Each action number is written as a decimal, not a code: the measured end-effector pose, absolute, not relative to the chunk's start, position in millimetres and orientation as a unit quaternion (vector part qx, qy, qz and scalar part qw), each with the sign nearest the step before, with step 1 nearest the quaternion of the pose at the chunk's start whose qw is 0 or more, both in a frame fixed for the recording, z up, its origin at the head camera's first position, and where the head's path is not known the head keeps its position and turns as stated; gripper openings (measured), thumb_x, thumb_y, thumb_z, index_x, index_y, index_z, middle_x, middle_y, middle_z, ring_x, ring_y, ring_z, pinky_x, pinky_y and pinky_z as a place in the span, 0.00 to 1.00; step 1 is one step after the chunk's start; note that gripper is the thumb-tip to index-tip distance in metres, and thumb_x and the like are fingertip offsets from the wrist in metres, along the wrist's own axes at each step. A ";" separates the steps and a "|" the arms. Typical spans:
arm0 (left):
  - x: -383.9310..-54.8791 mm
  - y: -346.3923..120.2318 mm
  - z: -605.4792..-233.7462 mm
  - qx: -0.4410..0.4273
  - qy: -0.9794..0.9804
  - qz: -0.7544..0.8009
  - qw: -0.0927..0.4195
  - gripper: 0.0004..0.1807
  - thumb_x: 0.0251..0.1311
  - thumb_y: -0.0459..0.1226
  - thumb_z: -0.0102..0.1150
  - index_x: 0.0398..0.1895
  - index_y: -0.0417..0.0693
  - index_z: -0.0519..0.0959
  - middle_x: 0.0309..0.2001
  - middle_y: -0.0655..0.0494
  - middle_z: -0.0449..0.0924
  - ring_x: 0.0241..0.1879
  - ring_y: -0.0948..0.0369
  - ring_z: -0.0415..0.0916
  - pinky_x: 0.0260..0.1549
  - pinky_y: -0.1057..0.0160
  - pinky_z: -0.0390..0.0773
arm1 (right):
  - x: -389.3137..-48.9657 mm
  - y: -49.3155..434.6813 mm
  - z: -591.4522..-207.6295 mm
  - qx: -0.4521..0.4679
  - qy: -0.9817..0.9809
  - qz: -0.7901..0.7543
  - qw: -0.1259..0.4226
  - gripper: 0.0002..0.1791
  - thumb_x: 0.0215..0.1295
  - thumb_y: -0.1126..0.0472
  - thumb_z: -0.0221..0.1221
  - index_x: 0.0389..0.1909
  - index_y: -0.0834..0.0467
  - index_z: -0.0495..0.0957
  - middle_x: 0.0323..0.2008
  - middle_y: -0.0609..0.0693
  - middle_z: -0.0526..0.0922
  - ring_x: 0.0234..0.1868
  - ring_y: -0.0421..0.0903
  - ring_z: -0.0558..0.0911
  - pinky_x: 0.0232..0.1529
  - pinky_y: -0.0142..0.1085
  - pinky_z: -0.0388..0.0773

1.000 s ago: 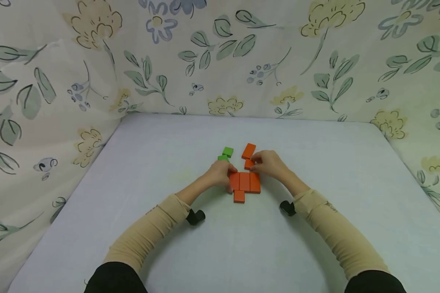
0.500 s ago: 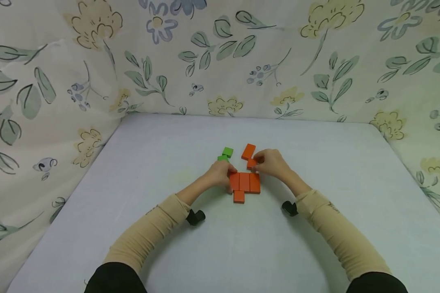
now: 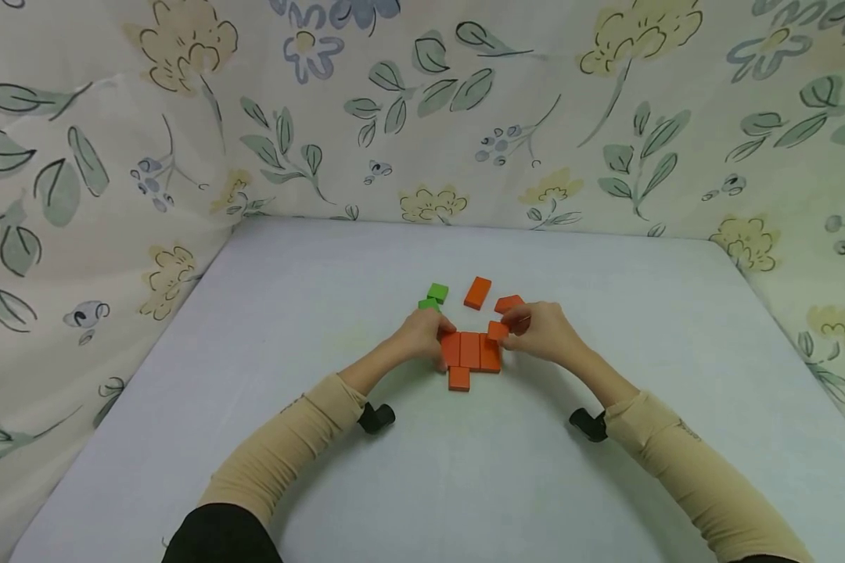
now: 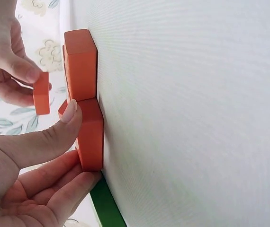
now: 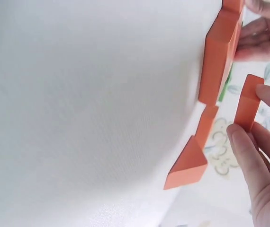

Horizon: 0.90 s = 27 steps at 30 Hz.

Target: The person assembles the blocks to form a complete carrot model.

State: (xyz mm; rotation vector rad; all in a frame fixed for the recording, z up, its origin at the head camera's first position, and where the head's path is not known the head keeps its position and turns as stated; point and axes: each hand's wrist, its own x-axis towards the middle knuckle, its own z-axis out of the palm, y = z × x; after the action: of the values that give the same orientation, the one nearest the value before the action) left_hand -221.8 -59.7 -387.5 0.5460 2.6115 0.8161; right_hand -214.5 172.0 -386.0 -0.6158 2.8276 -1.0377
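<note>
hands: the left hand held the left orange block between thumb and fingers; the right hand pinched a small orange block at its fingertips, raised off the counter.
small orange block: it had shifted from beside the long orange block, above centre in the frame, to over the upper right corner of the orange row.
roof-shaped block: it had come into view just beyond the right fingers.
what that meant: the pinched piece seemed freed from the loose ones and not yet set down.
orange row: three blocks stood side by side near the frame's centre, a lower orange block against the bottom edge.
green blocks: two lay just above the left hand.
containers: none showed; the loose pieces lay directly on the counter.
</note>
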 end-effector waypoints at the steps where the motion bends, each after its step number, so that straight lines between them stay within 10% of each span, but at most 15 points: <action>1: -221.7 -59.8 -387.5 0.192 0.923 0.285 0.174 0.35 0.37 0.27 0.79 0.56 0.35 0.79 0.54 0.46 0.80 0.56 0.53 0.73 0.55 0.59 0.74 | -211.8 172.1 -385.7 -0.203 0.918 -0.340 0.037 0.14 0.51 0.65 0.69 0.40 0.67 0.84 0.36 0.57 0.86 0.36 0.52 0.84 0.38 0.42 0.82; 27: -222.0 -59.2 -385.9 0.188 0.928 0.270 0.175 0.36 0.37 0.27 0.79 0.56 0.36 0.79 0.55 0.46 0.80 0.58 0.52 0.73 0.56 0.60 0.73 | -168.7 154.0 -395.3 -0.289 0.888 -0.339 0.110 0.13 0.45 0.68 0.73 0.34 0.65 0.84 0.30 0.50 0.85 0.29 0.41 0.81 0.32 0.30 0.79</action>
State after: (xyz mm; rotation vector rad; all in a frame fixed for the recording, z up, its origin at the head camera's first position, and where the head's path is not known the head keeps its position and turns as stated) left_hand -222.0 -59.2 -385.9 0.5323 2.6286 0.7661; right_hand -168.7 154.0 -395.3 -0.8478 2.6107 -0.9974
